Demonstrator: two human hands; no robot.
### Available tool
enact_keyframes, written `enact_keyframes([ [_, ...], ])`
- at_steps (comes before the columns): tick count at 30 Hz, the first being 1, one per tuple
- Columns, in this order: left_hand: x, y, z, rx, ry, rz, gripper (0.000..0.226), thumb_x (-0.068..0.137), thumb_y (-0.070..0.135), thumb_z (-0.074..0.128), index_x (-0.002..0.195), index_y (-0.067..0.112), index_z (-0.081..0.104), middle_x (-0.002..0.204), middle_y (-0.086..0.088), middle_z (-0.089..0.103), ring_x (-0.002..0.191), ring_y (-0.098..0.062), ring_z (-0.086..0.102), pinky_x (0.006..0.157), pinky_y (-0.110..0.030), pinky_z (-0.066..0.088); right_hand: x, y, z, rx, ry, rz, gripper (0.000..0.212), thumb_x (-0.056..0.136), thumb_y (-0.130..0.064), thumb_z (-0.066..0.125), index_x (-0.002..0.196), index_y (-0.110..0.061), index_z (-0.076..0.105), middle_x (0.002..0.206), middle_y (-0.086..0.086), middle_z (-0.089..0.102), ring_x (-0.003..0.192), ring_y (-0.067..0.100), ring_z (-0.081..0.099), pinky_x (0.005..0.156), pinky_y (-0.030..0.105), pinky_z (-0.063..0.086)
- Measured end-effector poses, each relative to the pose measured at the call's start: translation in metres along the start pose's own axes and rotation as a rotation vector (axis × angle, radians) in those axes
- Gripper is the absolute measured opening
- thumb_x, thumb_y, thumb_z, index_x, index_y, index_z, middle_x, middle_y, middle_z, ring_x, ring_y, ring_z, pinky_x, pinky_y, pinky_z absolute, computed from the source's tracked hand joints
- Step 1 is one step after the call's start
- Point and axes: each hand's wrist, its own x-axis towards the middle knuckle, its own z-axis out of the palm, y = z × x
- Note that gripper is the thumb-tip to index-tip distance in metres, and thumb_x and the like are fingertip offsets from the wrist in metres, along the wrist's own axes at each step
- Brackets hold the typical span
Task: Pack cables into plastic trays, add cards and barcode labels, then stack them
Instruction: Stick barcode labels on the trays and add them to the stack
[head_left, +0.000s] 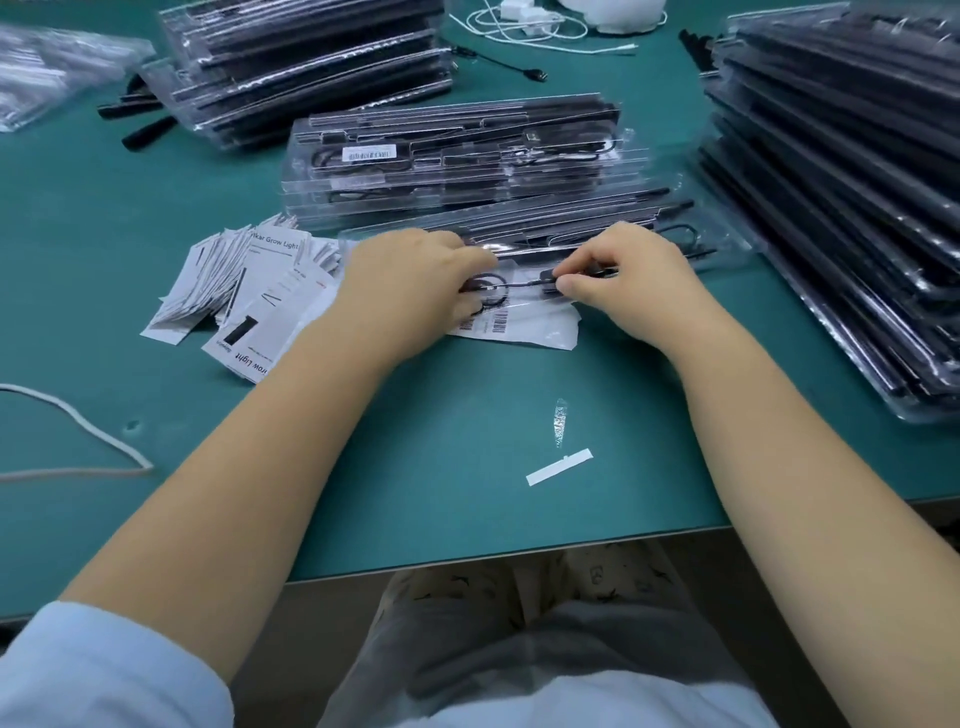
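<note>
While our left hand (410, 280) holds the thin black cable (488, 285) coiled and our right hand (621, 280) pinches its plug, a loosened grip could let it spring off the clear plastic tray (717, 249).

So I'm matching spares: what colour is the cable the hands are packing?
Black. The cable shows best in the head view, held between the left hand and right hand.

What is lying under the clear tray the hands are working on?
Under the near edge of the clear tray lies a white sheet of barcode labels, sticking out toward the person. How far it reaches beneath is hidden by the left hand, the right hand and the black cable.
</note>
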Motion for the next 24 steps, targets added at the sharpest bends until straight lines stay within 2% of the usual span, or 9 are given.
enact_keyframes([
  [3, -0.011, -0.013, -0.007, -0.123, -0.116, 0.046, 0.035, 0.097, 0.048, 0.039, 0.120, 0.036, 0.061, 0.124, 0.009, 0.063, 0.112, -0.020, 0.057, 0.083, -0.033, 0.047, -0.001, 0.002, -0.001, 0.027, -0.029, 0.002, 0.013, 0.082, -0.026, 0.067, 0.083, -0.039, 0.068, 0.080, -0.019, 0.056, 0.096, 0.014, 0.055, 0.097, 0.045, 0.040],
  [6, -0.020, -0.017, -0.007, -0.190, -0.167, 0.066, 0.033, 0.094, 0.040, 0.052, 0.127, 0.042, 0.055, 0.139, 0.014, 0.049, 0.126, -0.014, 0.047, 0.091, -0.031, 0.042, 0.002, 0.002, 0.002, -0.022, -0.022, 0.001, 0.016, 0.080, -0.025, 0.067, 0.090, -0.038, 0.068, 0.082, -0.017, 0.050, 0.100, 0.016, 0.053, 0.096, 0.046, 0.039],
  [9, -0.017, -0.017, -0.006, -0.261, -0.120, -0.010, 0.032, 0.086, 0.043, 0.063, 0.118, 0.044, 0.062, 0.125, 0.015, 0.061, 0.112, -0.015, 0.055, 0.084, -0.031, 0.046, 0.005, 0.003, 0.003, -0.122, -0.041, 0.011, 0.033, 0.083, -0.033, 0.064, 0.114, -0.043, 0.061, 0.103, -0.010, 0.047, 0.111, 0.019, 0.047, 0.098, 0.043, 0.034],
  [12, -0.018, -0.018, -0.002, -0.360, -0.020, -0.071, 0.023, 0.083, 0.050, 0.063, 0.102, 0.039, 0.069, 0.097, 0.013, 0.068, 0.093, -0.014, 0.057, 0.075, -0.031, 0.047, 0.004, 0.006, 0.006, -0.123, -0.023, 0.006, 0.022, 0.079, -0.036, 0.063, 0.099, -0.047, 0.063, 0.102, -0.011, 0.046, 0.109, 0.019, 0.043, 0.088, 0.037, 0.029],
  [15, -0.021, -0.023, 0.001, -0.442, 0.017, -0.092, 0.029, 0.079, 0.047, 0.069, 0.106, 0.036, 0.068, 0.096, 0.018, 0.063, 0.097, -0.011, 0.049, 0.077, -0.030, 0.042, 0.003, 0.006, 0.012, -0.094, 0.014, 0.002, 0.005, 0.078, -0.046, 0.064, 0.078, -0.043, 0.060, 0.086, -0.015, 0.047, 0.103, 0.018, 0.041, 0.082, 0.036, 0.024],
  [18, -0.020, -0.028, 0.000, -0.440, -0.019, -0.054, 0.040, 0.077, 0.051, 0.069, 0.111, 0.031, 0.066, 0.111, 0.015, 0.062, 0.105, -0.015, 0.049, 0.089, -0.032, 0.041, 0.004, 0.009, 0.015, -0.095, -0.007, -0.005, 0.017, 0.076, -0.057, 0.064, 0.078, -0.041, 0.059, 0.084, -0.017, 0.047, 0.099, 0.016, 0.041, 0.082, 0.036, 0.021],
  [20, -0.022, -0.031, -0.002, -0.487, -0.072, -0.037, 0.046, 0.074, 0.051, 0.070, 0.114, 0.028, 0.066, 0.121, 0.011, 0.060, 0.110, -0.013, 0.052, 0.093, -0.026, 0.040, 0.005, 0.010, 0.015, -0.075, -0.014, -0.001, 0.019, 0.074, -0.059, 0.065, 0.080, -0.042, 0.059, 0.087, -0.017, 0.049, 0.101, 0.015, 0.043, 0.083, 0.035, 0.021],
  [22, -0.025, -0.035, -0.003, -0.498, -0.108, -0.039, 0.052, 0.072, 0.050, 0.073, 0.120, 0.031, 0.064, 0.130, 0.011, 0.056, 0.118, -0.010, 0.049, 0.097, -0.024, 0.035, 0.005, 0.010, 0.015, -0.082, -0.006, -0.011, 0.017, 0.076, -0.058, 0.065, 0.084, -0.044, 0.060, 0.092, -0.014, 0.051, 0.103, 0.016, 0.044, 0.084, 0.035, 0.022],
  [24, -0.026, -0.038, -0.004, -0.459, -0.122, -0.049, 0.053, 0.073, 0.049, 0.074, 0.122, 0.037, 0.061, 0.135, 0.015, 0.053, 0.123, -0.008, 0.046, 0.096, -0.023, 0.032, 0.003, 0.008, 0.015, -0.081, -0.009, -0.088, 0.019, 0.083, -0.048, 0.064, 0.101, -0.044, 0.063, 0.100, -0.010, 0.050, 0.108, 0.018, 0.042, 0.088, 0.033, 0.025],
])
